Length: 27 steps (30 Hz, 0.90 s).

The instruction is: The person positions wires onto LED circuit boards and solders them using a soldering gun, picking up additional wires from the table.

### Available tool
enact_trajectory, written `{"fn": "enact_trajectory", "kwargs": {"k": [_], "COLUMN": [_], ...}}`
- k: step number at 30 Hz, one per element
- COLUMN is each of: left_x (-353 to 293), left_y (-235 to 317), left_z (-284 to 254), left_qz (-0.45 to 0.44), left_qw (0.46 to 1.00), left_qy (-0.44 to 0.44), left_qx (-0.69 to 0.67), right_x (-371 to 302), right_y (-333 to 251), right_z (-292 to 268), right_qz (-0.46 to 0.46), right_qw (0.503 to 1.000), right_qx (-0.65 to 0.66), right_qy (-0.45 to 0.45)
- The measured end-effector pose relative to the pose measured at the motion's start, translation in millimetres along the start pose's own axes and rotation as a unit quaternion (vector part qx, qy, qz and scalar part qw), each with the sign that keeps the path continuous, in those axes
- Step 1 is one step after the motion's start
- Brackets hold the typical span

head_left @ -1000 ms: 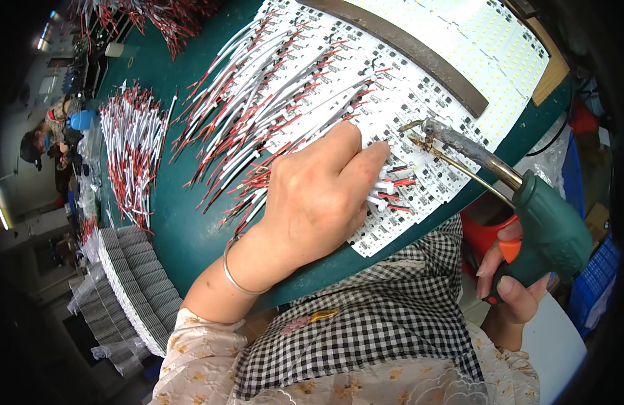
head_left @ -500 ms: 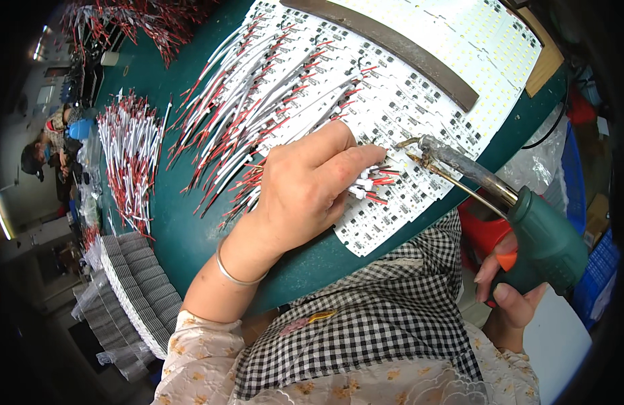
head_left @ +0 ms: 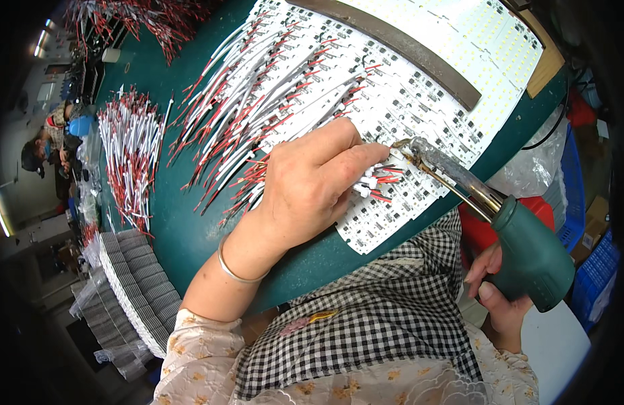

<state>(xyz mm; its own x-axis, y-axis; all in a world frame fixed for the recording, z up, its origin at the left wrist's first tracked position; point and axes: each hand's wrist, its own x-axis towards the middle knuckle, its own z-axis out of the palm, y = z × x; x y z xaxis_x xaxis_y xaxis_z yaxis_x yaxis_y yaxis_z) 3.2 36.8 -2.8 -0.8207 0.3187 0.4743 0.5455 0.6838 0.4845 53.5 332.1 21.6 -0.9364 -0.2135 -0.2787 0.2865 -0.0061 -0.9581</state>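
Observation:
My left hand (head_left: 312,182) is closed around a small bunch of white two-core wires (head_left: 369,181), whose stripped red and black ends stick out below the fingers. Its thumb and forefinger pinch close over a white circuit board panel (head_left: 366,233) printed with small black parts. In my right hand (head_left: 497,290) is a green soldering gun (head_left: 534,253), gripped by its handle. The gun's metal tip (head_left: 406,145) sits right beside my left fingertips, just over the panel. Whether it touches a wire or pad is too small to tell.
Many red and white wires (head_left: 258,101) lie across the panel's left part. A dark bar (head_left: 406,47) rests on the boards. More wires (head_left: 129,155) are heaped on the green table (head_left: 180,236). Grey stacked boards (head_left: 140,283) stand at left, blue crates (head_left: 592,283) at right. A person (head_left: 48,148) sits far left.
The soldering gun has moved left and tilted, bringing its tip up to my left fingertips. Its orange trigger is now hidden. My left hand has barely moved.

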Motion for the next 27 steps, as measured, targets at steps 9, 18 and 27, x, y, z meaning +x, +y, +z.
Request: {"fn": "enact_trajectory", "kwargs": {"k": [9,18,27], "left_x": [0.4,4.9,5.4], "left_y": [1.3,12.4,17.6], "left_z": [-1.6,-6.2,-4.1], "left_qz": [0.004,-0.017,-0.026], "left_qw": [1.0,0.998,0.997], "left_qy": [-0.003,-0.029,-0.014], "left_qx": [0.015,0.049,0.065], "right_x": [10.1,11.6,10.4], "right_y": [-5.7,-2.3,7.6], "right_z": [2.9,7.4,2.3], "right_qz": [-0.06,-0.026,-0.014], "right_qw": [0.997,0.999,1.0], "right_qx": [0.044,0.032,0.025], "right_qy": [0.033,0.015,-0.01]}}
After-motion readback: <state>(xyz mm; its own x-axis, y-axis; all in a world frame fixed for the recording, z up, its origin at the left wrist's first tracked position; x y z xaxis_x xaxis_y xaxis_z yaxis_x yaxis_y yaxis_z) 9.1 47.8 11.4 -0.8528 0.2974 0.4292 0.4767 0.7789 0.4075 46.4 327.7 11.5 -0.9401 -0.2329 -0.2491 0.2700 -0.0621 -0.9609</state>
